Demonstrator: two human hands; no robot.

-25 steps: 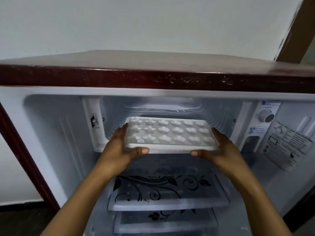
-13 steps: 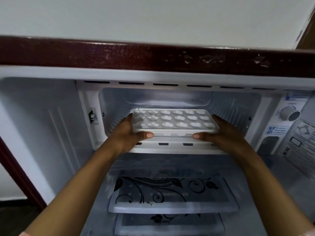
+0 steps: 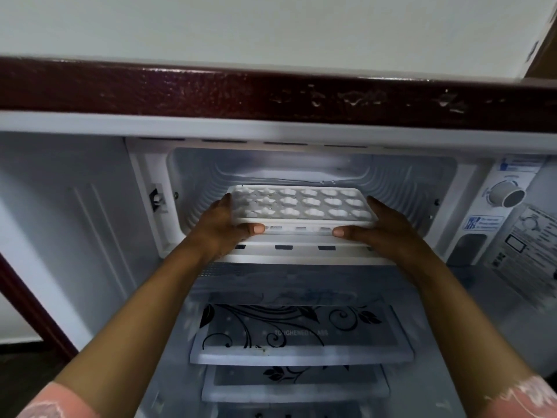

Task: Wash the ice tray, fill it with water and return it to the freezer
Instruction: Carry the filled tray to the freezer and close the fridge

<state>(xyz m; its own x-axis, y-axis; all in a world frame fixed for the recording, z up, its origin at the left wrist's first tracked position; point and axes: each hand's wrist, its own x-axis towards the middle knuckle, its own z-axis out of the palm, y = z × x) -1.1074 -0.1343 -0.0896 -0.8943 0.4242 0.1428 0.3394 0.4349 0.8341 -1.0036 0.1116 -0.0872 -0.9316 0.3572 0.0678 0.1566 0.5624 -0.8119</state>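
White ice tray (image 3: 304, 203) level in freezer compartment (image 3: 407, 182) mouth, likely so water does not spill. Left hand (image 3: 220, 227) grips left end, right hand (image 3: 382, 230) grips right end, thumbs along front edge for balanced guidance.

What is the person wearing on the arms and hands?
The left hand and the right hand are bare, without gloves, and the forearms are uncovered. The left sleeve and the right sleeve are pink with a white pattern.

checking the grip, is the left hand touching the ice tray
Touching. Head view: the left hand grips the left end of the ice tray, thumb pressed on its front rim.
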